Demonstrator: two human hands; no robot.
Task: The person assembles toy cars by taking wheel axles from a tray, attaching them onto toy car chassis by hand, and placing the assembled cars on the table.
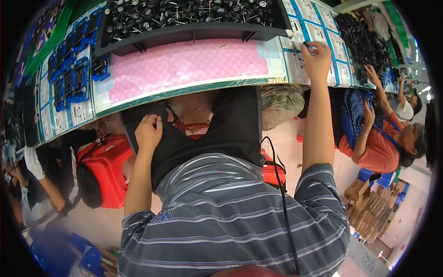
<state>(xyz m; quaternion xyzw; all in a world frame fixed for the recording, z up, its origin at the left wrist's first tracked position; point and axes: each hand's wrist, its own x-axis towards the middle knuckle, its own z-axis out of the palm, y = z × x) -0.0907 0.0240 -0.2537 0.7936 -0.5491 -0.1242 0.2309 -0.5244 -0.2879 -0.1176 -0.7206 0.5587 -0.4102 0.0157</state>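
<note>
My right hand is raised over the right part of the table, beside the tray's right end. Its thumb and fingers pinch a small black piece, too small to name. Printed cards with blue borders lie beneath and around that hand. My left hand rests on my left thigh, fingers loosely bent, with nothing seen in it. Across the table's back stands a long black tray filled with black wheels on metal axles. At the left, several blue-and-black toy car chassis lie on similar cards.
Pink bubble-patterned sheeting covers the table in front of the tray. A heap of black parts lies farther right, where a person in an orange top sits. Red stools stand below. A gloved hand shows at far left.
</note>
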